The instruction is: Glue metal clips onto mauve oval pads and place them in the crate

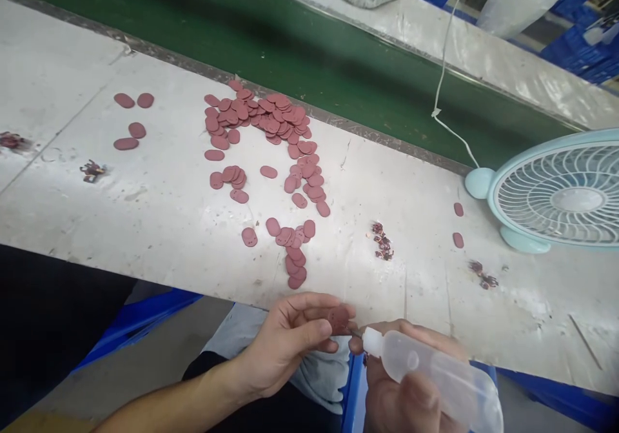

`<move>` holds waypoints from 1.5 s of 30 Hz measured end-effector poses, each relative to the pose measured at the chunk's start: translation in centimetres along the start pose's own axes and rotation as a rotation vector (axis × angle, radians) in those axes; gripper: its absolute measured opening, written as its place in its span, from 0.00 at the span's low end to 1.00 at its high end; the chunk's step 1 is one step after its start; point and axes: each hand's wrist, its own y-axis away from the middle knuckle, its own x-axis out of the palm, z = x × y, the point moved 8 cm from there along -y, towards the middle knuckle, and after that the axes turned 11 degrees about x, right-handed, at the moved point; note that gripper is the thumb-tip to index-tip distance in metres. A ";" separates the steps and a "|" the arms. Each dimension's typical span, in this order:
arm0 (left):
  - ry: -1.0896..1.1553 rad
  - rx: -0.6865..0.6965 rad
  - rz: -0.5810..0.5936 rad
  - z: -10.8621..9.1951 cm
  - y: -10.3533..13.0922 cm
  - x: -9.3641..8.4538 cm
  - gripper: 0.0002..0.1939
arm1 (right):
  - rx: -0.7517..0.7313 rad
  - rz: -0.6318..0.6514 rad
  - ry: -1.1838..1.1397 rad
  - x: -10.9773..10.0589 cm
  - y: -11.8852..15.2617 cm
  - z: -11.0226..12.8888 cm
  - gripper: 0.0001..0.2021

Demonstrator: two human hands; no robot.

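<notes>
My left hand pinches a dark red oval disc with small holes, just beyond the table's near edge. My right hand is wrapped round a translucent squeeze bottle with a white cap, tilted so that its thin dark nozzle points left. The nozzle's tip is close to the disc; whether they touch I cannot tell. Beyond my hands, a short chain of overlapping red discs lies on the white table. A large heap of the same discs spreads along the far side.
A pale blue fan stands at the right, its white cord running upward. Small clusters of dark red parts lie about. Behind runs a green belt. A blue crate edge shows below my hands.
</notes>
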 end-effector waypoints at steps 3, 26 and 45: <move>0.009 0.011 0.002 0.0 0.0 0.1 0.13 | 0.014 -0.085 0.053 0.0 0.6 -0.4 0.09; 0.013 0.026 0.026 -0.1 0.0 0.1 0.14 | -0.115 0.063 0.123 0.5 0.9 0.1 0.11; 0.017 0.026 0.015 -0.2 -0.1 -0.2 0.12 | -0.039 0.103 0.050 0.9 0.6 -0.2 0.10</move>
